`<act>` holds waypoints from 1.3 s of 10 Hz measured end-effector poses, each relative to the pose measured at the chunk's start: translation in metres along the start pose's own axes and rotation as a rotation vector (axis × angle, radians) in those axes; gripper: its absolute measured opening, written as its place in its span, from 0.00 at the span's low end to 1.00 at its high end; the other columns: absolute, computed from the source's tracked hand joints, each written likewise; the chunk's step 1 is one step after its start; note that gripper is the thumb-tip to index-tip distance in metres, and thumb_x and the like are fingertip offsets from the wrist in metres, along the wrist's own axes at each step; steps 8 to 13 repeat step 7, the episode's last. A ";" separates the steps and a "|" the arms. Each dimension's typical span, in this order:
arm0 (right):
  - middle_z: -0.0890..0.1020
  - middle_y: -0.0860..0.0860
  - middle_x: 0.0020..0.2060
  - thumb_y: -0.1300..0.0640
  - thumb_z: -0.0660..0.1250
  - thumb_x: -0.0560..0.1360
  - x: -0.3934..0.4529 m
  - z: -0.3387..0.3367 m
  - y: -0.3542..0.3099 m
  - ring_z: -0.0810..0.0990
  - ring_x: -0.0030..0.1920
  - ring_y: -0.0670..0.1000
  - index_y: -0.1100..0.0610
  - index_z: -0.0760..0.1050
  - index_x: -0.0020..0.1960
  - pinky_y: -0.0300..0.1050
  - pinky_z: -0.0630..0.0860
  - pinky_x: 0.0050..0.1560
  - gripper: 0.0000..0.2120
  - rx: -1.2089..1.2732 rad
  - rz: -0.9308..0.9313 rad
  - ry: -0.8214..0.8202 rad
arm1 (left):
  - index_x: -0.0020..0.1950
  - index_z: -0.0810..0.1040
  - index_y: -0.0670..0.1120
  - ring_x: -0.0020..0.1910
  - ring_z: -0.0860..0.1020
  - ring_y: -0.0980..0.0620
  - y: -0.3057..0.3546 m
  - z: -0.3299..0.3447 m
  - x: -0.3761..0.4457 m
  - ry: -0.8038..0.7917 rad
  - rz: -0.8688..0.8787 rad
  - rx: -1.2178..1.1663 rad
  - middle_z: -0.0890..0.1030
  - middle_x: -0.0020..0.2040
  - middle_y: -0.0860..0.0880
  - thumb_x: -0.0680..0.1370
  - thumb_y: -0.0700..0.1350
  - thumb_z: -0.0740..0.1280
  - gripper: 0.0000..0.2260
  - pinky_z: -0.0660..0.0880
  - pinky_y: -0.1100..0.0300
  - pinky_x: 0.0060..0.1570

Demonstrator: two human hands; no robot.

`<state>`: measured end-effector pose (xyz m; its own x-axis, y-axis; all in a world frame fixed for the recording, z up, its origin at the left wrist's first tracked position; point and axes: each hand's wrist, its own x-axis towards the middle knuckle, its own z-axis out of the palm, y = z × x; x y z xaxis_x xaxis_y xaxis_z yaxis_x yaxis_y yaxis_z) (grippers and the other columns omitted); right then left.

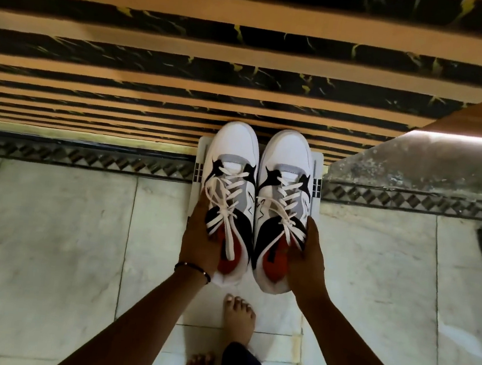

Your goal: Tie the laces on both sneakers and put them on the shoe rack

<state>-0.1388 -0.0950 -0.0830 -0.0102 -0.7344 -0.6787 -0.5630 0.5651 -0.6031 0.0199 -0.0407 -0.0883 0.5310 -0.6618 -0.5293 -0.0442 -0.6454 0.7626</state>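
1. Sneakers are held as a pair, side by side and touching along their inner edges: the left sneaker [230, 193] in the left hand [201, 242], the right sneaker [284, 202] in the right hand [310, 257].
2. Each grip is closed around the outer side of its sneaker near the heel, and the thumbs seem to reach into the red-lined openings. The toes point away from the grips, toward the stairs [157, 61].
3. Under the toes I see a pale shoe rack [319, 173], only its edges showing. I cannot tell if the soles already touch it.
4. Risk: the laces [224, 210] of the left sneaker look tied loosely, with long ends that fall into the opening. A bow can open if a finger pulls it when the grip lets go.
5. Risk: the weight sits far ahead of the grips, so a toe may dip and one sneaker may slide off the narrow rack.
6. Risk: bare feet [238, 314] stand just below the heels on the marble floor [54, 251]; a dropped sneaker would land on them.
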 end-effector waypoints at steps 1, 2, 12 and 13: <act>0.69 0.55 0.70 0.62 0.59 0.73 0.000 0.000 -0.005 0.69 0.69 0.57 0.52 0.53 0.75 0.59 0.68 0.68 0.33 -0.043 -0.005 -0.025 | 0.70 0.61 0.57 0.65 0.71 0.49 0.000 0.002 0.002 0.027 0.013 0.028 0.74 0.66 0.47 0.76 0.38 0.61 0.26 0.66 0.59 0.62; 0.66 0.55 0.72 0.60 0.59 0.71 0.000 0.001 -0.009 0.66 0.71 0.58 0.52 0.52 0.75 0.61 0.67 0.69 0.34 -0.106 -0.023 -0.056 | 0.70 0.62 0.56 0.63 0.71 0.54 0.001 0.005 0.004 0.035 -0.011 0.002 0.74 0.65 0.49 0.77 0.40 0.60 0.23 0.66 0.70 0.57; 0.74 0.48 0.52 0.65 0.64 0.73 -0.054 -0.034 -0.045 0.72 0.53 0.45 0.56 0.67 0.67 0.34 0.65 0.51 0.23 -0.029 -0.197 -0.049 | 0.66 0.68 0.45 0.59 0.73 0.52 0.033 -0.017 -0.026 -0.041 0.007 0.008 0.76 0.61 0.48 0.73 0.36 0.64 0.22 0.67 0.65 0.56; 0.74 0.48 0.52 0.65 0.64 0.73 -0.054 -0.034 -0.045 0.72 0.53 0.45 0.56 0.67 0.67 0.34 0.65 0.51 0.23 -0.029 -0.197 -0.049 | 0.66 0.68 0.45 0.59 0.73 0.52 0.033 -0.017 -0.026 -0.041 0.007 0.008 0.76 0.61 0.48 0.73 0.36 0.64 0.22 0.67 0.65 0.56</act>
